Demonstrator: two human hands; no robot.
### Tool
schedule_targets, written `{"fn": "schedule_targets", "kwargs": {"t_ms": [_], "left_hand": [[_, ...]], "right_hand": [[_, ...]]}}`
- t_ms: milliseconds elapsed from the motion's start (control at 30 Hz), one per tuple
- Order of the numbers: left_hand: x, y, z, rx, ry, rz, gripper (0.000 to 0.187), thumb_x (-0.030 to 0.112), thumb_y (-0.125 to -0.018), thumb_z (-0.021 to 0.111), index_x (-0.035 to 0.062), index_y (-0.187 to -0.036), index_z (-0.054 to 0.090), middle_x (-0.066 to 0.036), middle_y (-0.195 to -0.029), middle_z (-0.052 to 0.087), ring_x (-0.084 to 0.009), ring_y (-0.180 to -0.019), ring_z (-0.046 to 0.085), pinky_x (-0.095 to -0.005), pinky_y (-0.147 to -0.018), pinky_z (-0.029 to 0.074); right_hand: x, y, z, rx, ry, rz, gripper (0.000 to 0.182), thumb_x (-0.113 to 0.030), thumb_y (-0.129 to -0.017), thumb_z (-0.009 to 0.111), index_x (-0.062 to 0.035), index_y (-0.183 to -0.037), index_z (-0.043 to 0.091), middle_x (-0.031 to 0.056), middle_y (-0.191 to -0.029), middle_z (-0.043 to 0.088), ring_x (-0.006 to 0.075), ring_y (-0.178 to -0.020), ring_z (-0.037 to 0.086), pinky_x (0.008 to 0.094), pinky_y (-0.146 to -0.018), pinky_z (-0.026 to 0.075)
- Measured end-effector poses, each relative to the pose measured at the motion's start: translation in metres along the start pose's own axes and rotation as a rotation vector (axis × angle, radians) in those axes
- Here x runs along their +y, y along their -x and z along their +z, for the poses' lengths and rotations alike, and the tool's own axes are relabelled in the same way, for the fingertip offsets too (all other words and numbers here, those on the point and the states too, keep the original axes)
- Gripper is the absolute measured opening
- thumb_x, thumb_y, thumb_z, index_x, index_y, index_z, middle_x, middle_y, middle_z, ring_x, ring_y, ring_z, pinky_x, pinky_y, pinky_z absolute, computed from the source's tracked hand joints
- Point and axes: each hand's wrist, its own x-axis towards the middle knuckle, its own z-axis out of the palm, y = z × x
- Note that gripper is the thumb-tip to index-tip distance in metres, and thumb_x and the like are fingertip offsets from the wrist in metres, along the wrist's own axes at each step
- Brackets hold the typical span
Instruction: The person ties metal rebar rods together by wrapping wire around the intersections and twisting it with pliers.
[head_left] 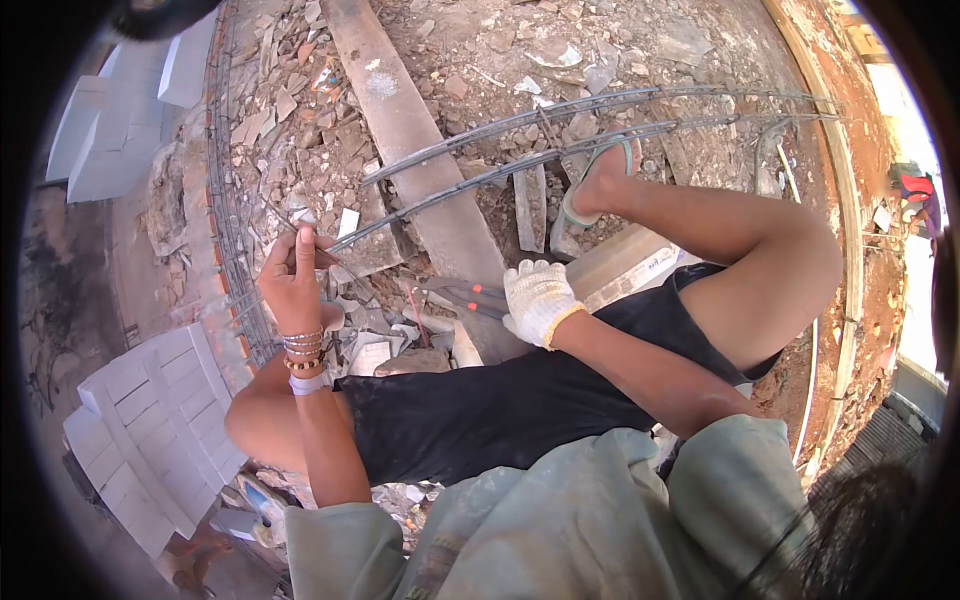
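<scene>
My left hand (pixel 295 268), bare with bracelets at the wrist, is closed with the thumb up at the near end of the steel bar frame (pixel 470 180). A thin dark wire (pixel 350 275) passes through its fingers. My right hand (pixel 540 303), in a white knitted glove, is closed beside my right thigh on dark-handled pincers (pixel 478 298) with orange marks. Their jaws point left and are hard to make out against the rubble. The paired bars run from my left hand across a plank (pixel 415 130) to the right.
Broken tile and rubble (pixel 500 50) cover the ground. A long bundle of steel bars (pixel 215 170) lies on the left, beside white blocks (pixel 150 430). My sandalled foot (pixel 600 180) is just below the bars. A timber edge (pixel 845 200) borders the right side.
</scene>
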Motion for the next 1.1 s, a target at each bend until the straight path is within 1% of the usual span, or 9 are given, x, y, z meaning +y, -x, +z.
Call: {"fn": "schedule_targets", "kwargs": {"t_ms": [133, 233, 333, 433, 533, 833, 933, 1033, 1100], "left_hand": [[-0.011, 0.011, 0.028, -0.231, 0.135, -0.027, 0.029, 0.023, -0.101, 0.059, -0.0044, -0.097, 0.067, -0.009, -0.081, 0.073, -0.0129, -0.067, 0.068, -0.0268, -0.063, 0.056], [-0.008, 0.029, 0.058, -0.248, 0.235, -0.008, 0.029, 0.024, -0.101, 0.059, -0.0041, -0.097, 0.068, -0.009, -0.083, 0.073, -0.0094, -0.074, 0.067, -0.0223, -0.068, 0.052], [-0.012, 0.041, 0.083, -0.244, 0.311, -0.031, 0.03, 0.025, -0.101, 0.058, -0.0033, -0.097, 0.069, -0.009, -0.085, 0.074, -0.0078, -0.075, 0.065, -0.0207, -0.07, 0.049], [-0.017, 0.044, 0.09, -0.288, 0.327, -0.073, 0.032, 0.027, -0.102, 0.057, -0.0027, -0.101, 0.068, -0.01, -0.087, 0.074, -0.0072, -0.076, 0.064, -0.0215, -0.07, 0.049], [-0.025, 0.042, 0.094, -0.332, 0.41, -0.128, 0.033, 0.029, -0.103, 0.055, -0.0021, -0.108, 0.065, -0.01, -0.09, 0.073, -0.0088, -0.078, 0.065, -0.0234, -0.071, 0.05], [-0.024, 0.033, 0.078, -0.427, 0.981, -0.371, 0.028, 0.032, -0.103, 0.053, 0.0053, -0.11, 0.057, 0.0, -0.084, 0.06, -0.0153, -0.078, 0.065, -0.0335, -0.077, 0.056], [-0.023, 0.031, 0.077, -0.449, 0.964, -0.367, 0.027, 0.032, -0.103, 0.052, 0.006, -0.109, 0.056, 0.001, -0.081, 0.056, -0.0135, -0.074, 0.062, -0.0321, -0.075, 0.056], [-0.027, 0.032, 0.081, -0.433, 0.932, -0.375, 0.026, 0.03, -0.104, 0.052, 0.005, -0.108, 0.056, 0.001, -0.078, 0.054, -0.0134, -0.07, 0.061, -0.0313, -0.071, 0.056], [-0.025, 0.034, 0.082, -0.39, 0.868, -0.391, 0.025, 0.03, -0.104, 0.051, 0.0058, -0.107, 0.056, 0.002, -0.077, 0.052, -0.0111, -0.068, 0.057, -0.0289, -0.07, 0.053]], "right_hand": [[-0.002, -0.007, -0.029, 0.415, -0.465, -0.18, 0.046, -0.04, -0.09, 0.063, -0.0053, -0.119, 0.057, 0.0181, -0.112, 0.062, 0.033, -0.105, 0.061, 0.0481, -0.091, 0.045], [-0.011, -0.004, -0.058, 0.156, -1.102, -0.313, 0.047, -0.042, -0.093, 0.061, -0.0056, -0.122, 0.055, 0.0194, -0.11, 0.065, 0.0343, -0.101, 0.064, 0.0442, -0.088, 0.049], [-0.025, -0.024, -0.031, 0.396, -1.013, -0.488, 0.045, -0.036, -0.098, 0.057, -0.0029, -0.127, 0.053, 0.0199, -0.105, 0.067, 0.0329, -0.094, 0.065, 0.0415, -0.082, 0.051], [-0.03, -0.013, -0.036, -0.219, -1.628, -0.206, 0.037, -0.029, -0.101, 0.053, -0.0012, -0.125, 0.056, 0.0149, -0.1, 0.069, 0.0261, -0.09, 0.066, 0.0382, -0.08, 0.051], [-0.028, -0.022, -0.024, 0.206, -1.226, -0.33, 0.03, -0.025, -0.103, 0.05, -0.0019, -0.119, 0.06, 0.0077, -0.09, 0.066, 0.0168, -0.082, 0.063, 0.0333, -0.073, 0.05], [-0.035, -0.013, -0.028, -0.476, -2.395, -0.204, 0.029, -0.024, -0.1, 0.059, -0.0032, -0.119, 0.062, 0.0026, -0.094, 0.064, 0.0119, -0.083, 0.061, 0.0257, -0.069, 0.05], [-0.042, -0.013, -0.033, -0.378, -2.263, -0.059, 0.03, -0.025, -0.1, 0.059, -0.0033, -0.12, 0.062, 0.0018, -0.092, 0.063, 0.0112, -0.079, 0.06, 0.0264, -0.068, 0.05], [-0.032, -0.017, -0.032, -0.379, -1.971, -0.268, 0.031, -0.024, -0.101, 0.057, -0.0039, -0.124, 0.061, 0.0008, -0.093, 0.065, 0.0104, -0.081, 0.062, 0.0289, -0.069, 0.051], [-0.037, -0.022, -0.024, -0.133, -1.698, -0.388, 0.028, -0.022, -0.1, 0.055, -0.0033, -0.12, 0.062, 0.0061, -0.093, 0.067, 0.0173, -0.081, 0.065, 0.034, -0.071, 0.052]]}}
